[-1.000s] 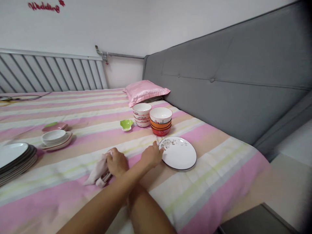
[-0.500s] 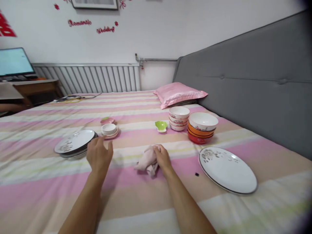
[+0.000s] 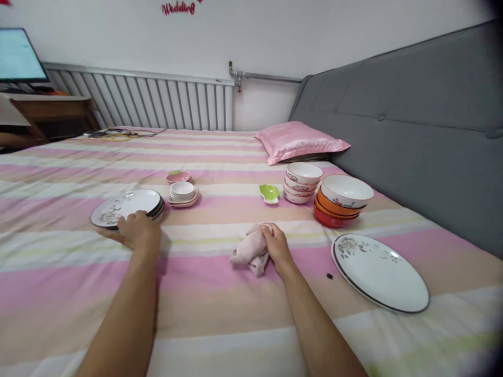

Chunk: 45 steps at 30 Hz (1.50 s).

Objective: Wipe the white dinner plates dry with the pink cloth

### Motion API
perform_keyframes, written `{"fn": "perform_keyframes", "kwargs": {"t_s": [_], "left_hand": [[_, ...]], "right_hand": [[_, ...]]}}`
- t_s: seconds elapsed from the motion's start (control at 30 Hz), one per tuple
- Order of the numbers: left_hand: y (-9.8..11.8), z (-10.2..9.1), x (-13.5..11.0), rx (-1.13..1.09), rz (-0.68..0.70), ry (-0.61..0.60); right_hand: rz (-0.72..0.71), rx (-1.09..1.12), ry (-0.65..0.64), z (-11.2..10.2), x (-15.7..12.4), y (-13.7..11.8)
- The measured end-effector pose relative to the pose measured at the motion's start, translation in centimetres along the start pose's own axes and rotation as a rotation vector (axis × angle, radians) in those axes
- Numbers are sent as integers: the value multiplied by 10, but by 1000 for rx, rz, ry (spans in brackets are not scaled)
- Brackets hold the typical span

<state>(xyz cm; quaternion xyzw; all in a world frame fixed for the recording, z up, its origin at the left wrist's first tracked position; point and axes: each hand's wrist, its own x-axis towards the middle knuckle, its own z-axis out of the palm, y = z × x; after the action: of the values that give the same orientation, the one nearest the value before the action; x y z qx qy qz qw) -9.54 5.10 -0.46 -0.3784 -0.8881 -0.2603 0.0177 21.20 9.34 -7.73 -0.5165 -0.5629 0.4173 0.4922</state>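
Observation:
My left hand (image 3: 140, 231) is at the near rim of the floral white plate (image 3: 135, 200) on top of a stack, some fingers over the rim and others lower along its side. The rest of the stack shows as dark-edged rims beneath it. In my right hand (image 3: 278, 248) is a crumpled pale pink cloth (image 3: 252, 248), resting on the bed and pinched at its right side. A single oval floral plate (image 3: 385, 275) lies to the right of that hand, with a small black piece (image 3: 329, 276) between them.
Behind the left stack are small white dishes (image 3: 182, 190) and a pink dish (image 3: 178, 177). A green leaf-shaped dish (image 3: 269, 193) sits near stacked white bowls (image 3: 302, 180) and larger bowls (image 3: 340, 201). A pink pillow (image 3: 301, 141) lies by the grey headboard (image 3: 412, 115).
My left hand has moved left and down onto the rim of the top plate. The right hand stays on the cloth. The view has tilted downward.

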Motion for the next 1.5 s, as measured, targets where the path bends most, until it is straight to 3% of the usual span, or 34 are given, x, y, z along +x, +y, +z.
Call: {"fn": "perform_keyframes", "kwargs": {"t_s": [0.1,0.17,0.43,0.6,0.73,0.8,0.87,1.0,1.1,1.17,1.23,1.3,1.37,1.43,1.5], "left_hand": [[-1,0,5,227,-76,167],[-4,1,6,273,-37,209],[4,-15,-3,13,263,481],[35,-31,-23,-45,428,629],[75,-30,-68,-111,713,670],[94,-19,-95,-230,821,631],[106,-2,-119,-315,957,513],[114,35,-152,-352,1147,118],[112,44,-163,-244,1351,-244],[111,38,-163,-271,1327,-402],[110,29,-158,-390,1196,-418],[108,23,-146,-490,956,-318],[104,23,-130,-478,629,-229],[97,30,-114,-364,371,-293],[90,37,-102,-275,261,-401]], "right_hand": [[-9,6,10,-1,1,-2],[-7,13,22,-3,1,-3],[12,14,59,-13,3,-8],[7,-39,86,-22,6,-10],[-4,-155,158,-39,12,-12],[-12,-231,209,-49,14,-15],[-17,-297,268,-59,15,-18],[-9,-378,396,-72,16,-24],[-21,-352,452,-74,18,-22],[-28,-311,419,-72,19,-18],[-14,-325,336,-68,19,-15],[-1,-377,250,-63,18,-11],[-7,-409,201,-60,15,-10],[-11,-426,205,-56,12,-10],[13,-464,208,-53,9,-12]]}}
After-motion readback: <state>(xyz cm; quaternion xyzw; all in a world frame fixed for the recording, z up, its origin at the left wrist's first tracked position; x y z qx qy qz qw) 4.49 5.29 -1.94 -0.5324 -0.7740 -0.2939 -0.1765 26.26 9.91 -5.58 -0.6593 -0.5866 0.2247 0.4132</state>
